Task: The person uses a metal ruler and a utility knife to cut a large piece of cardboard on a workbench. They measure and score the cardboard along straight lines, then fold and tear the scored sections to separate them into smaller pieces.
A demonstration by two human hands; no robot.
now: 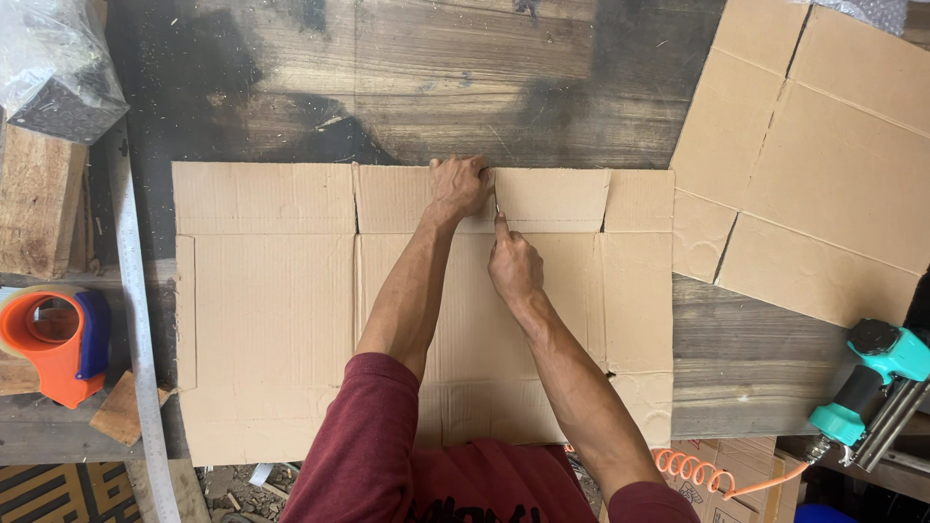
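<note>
A flattened brown cardboard box lies spread on a dark wooden table. My left hand presses down on a top flap near the far edge, fingers curled. My right hand grips a small thin blade, its tip at the slit between two top flaps, right beside my left hand. The blade is mostly hidden by my fingers.
A second flattened cardboard sheet lies at the right. A teal pneumatic nail gun with an orange coiled hose sits at lower right. An orange tape dispenser, a metal ruler, wood blocks and a plastic-wrapped bundle stand at left.
</note>
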